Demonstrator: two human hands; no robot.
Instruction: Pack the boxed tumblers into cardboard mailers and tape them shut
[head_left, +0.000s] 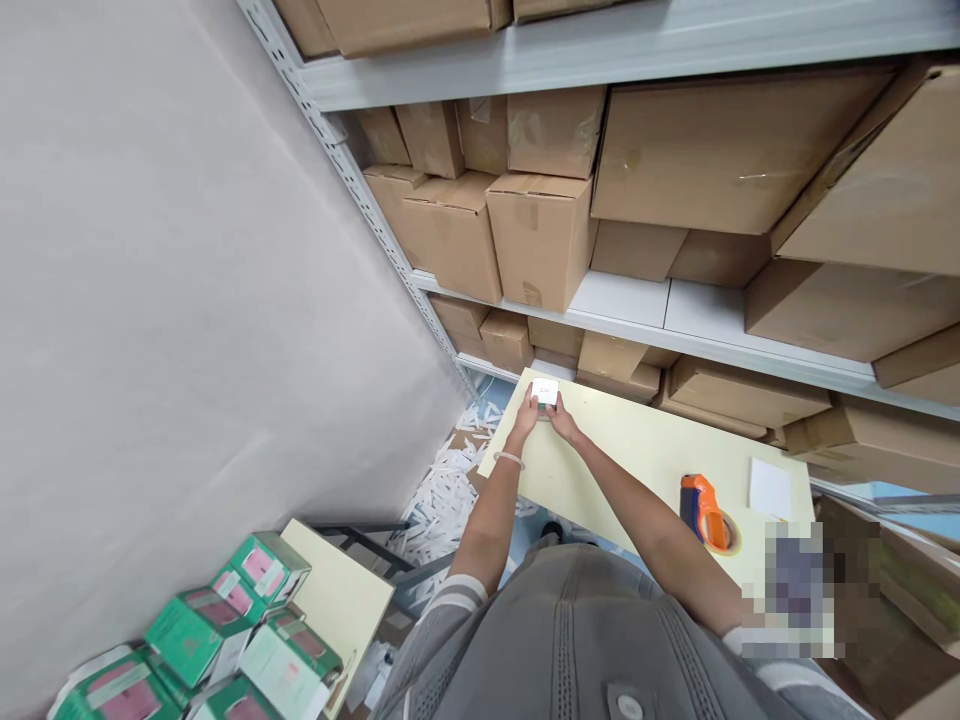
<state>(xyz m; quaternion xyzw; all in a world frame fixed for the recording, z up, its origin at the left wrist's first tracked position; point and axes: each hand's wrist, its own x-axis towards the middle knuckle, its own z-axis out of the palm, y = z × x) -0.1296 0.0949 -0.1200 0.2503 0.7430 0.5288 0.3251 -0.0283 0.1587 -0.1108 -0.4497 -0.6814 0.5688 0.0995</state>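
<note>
A small box (545,389) with a white top, faint red print and a green edge sits between my hands at the far left end of the pale yellow table (619,435). My left hand (527,413) grips its left side, and a light bracelet circles that wrist. On the right side my right hand (562,416) closes around the box, thumb at the near edge. Whether the box touches the tabletop I cannot tell. Farther right lie an orange tape dispenser (703,510) and a white sheet or pad (770,488).
Shelves (480,78) packed with cardboard boxes (538,235) rise beyond the table. A grey wall (225,250) stands on the left. White paper strips (439,495) litter the floor. Green boxes (196,622) are piled at the lower left. One patch at lower right is blurred.
</note>
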